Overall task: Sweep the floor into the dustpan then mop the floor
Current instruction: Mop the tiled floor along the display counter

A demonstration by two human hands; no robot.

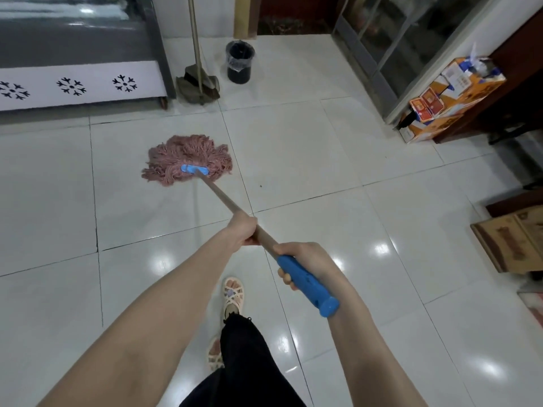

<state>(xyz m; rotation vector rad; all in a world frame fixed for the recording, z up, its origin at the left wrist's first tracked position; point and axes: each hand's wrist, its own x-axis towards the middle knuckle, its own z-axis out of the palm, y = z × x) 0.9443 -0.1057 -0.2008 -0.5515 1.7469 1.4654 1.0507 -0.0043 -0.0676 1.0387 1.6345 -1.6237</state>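
- Glossy white tiles [308, 148] look slick, so footing needs care.
- Mop [188, 160] lies spread on them ahead-left; its strings are soft and probably heavy when damp, its pole [220, 198] stiff.
- Left hand [242, 230] wraps the pole; right hand [305, 259] grips the blue grip [311, 289].
- Broom [192, 73], dustpan [188, 89] and bin [239, 63] stand beyond; boxes [449, 98] crowd the right.

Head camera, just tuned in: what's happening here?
A person is mopping. The left hand grips the mop's brown wooden shaft and the right hand grips its blue plastic end grip. The pink string mop head lies spread on the glossy white tiled floor. The brown broom and dustpan stand propped beside a black lined bin, so sweeping looks finished.
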